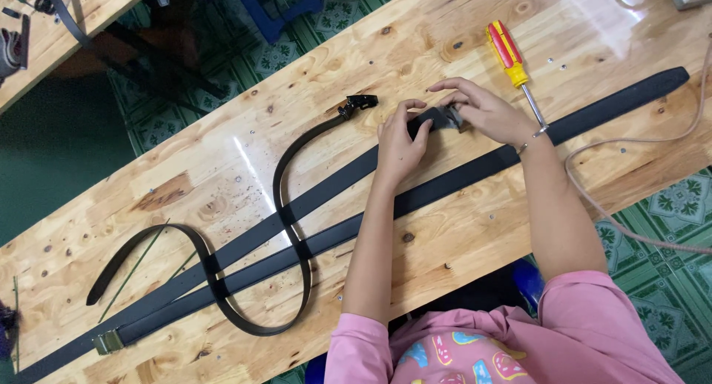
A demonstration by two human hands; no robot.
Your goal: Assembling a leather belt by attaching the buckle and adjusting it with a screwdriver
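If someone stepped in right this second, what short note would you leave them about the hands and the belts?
Left hand: pressing down on a black belt end.
Right hand: fingertips on a small metal buckle at that same end.
Second long belt lies alongside on the wooden table; a thinner belt loops over both.
Screwdriver lies untouched beyond the right hand.
Whether the buckle is fastened cannot be told.

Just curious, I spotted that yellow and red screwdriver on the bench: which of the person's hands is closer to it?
The right hand. It lies just beside the screwdriver, its wrist close by the metal shaft. The left hand is farther off, on the belt end that both hands hold.
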